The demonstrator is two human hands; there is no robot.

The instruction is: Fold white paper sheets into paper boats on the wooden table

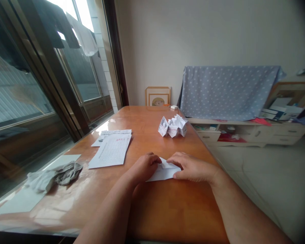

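Note:
A partly folded sheet of white paper lies on the wooden table in front of me. My left hand holds its left side, with thumb and fingers bent against the paper. On the right side, my right hand grips the edge between thumb and curled fingers. Creases cross the sheet's upper face. Just beyond my hands stand several folded paper pieces, pointed at the top and marked with writing.
Printed sheets lie to the left. Nearer on that side, grey cloths rest on pale paper. A small white box sits at the table's far end. A cabinet with a dotted cloth above stands at the right.

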